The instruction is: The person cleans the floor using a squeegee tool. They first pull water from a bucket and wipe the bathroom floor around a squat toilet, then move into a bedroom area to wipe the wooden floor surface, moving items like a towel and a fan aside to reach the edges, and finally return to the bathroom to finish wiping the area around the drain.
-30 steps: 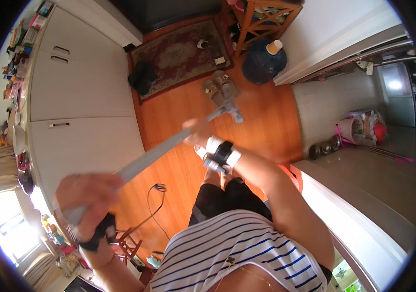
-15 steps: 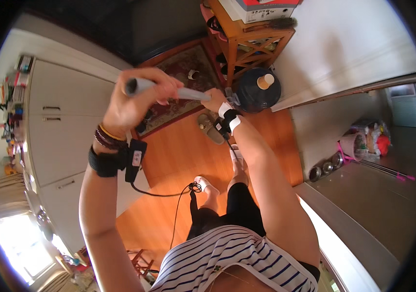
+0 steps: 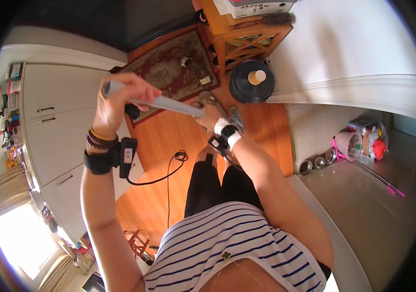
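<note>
A long grey pole-like handle [image 3: 177,105] slants across in front of me, its hollow-looking upper end at the left. My left hand [image 3: 126,93] is wrapped around it near that end. Lower along it, my right hand [image 3: 211,119] grips the handle. Just beyond my right wrist a greyish, partly see-through piece [image 3: 235,118] shows near the floor; whether it belongs to the handle I cannot tell. The handle's lower end is hidden behind my right hand. Each wrist wears a black strap with a small device, and a cable [image 3: 181,155] hangs from the left one.
A patterned rug [image 3: 169,73] lies ahead, with brown slippers [image 3: 211,100] by its edge. To the right stand a large dark water jug [image 3: 251,92] and a wooden rack [image 3: 247,36]. White cabinets [image 3: 67,131] line the left. A pink basket [image 3: 349,146] and metal bowls [image 3: 318,162] sit at right.
Both hands, still on the handle, have shifted slightly left and the right hand is lower. My legs are closer together, and the rug, jug and rack appear from a changed position.
</note>
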The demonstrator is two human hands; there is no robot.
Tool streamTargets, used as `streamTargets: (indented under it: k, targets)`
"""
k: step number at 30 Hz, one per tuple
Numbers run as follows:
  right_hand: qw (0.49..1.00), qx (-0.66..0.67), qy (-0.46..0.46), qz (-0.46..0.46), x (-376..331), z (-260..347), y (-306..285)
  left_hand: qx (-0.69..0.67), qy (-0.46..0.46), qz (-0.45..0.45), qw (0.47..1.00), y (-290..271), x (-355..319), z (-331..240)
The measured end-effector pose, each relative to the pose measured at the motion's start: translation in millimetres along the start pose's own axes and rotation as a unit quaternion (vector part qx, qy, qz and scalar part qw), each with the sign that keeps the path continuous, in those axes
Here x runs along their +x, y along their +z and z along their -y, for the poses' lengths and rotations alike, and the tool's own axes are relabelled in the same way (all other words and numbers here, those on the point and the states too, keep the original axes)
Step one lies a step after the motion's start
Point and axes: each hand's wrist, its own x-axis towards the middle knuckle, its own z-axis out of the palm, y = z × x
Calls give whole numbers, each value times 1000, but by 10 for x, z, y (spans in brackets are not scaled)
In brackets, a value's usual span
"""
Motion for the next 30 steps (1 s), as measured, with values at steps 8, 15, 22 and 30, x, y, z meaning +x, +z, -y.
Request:
streamTargets:
  k: [8, 15, 22, 30]
  targets:
    - [996, -47, -61, 53, -332, -389, 169, -20, 3, -43, 999, 268, -703, 128]
    - [990, -65, -67, 108, -490, -56, 224, -34, 25, -71, 997, 217, -1212, 112]
    - [968, -84, -186, 144, -295, 119, 378, -29, 68, -101, 992, 279, -1651, 153]
    - [889, -242, -345, 180, -237, -558, 1703, -27, -37, -280, 959, 447, -2607, 698]
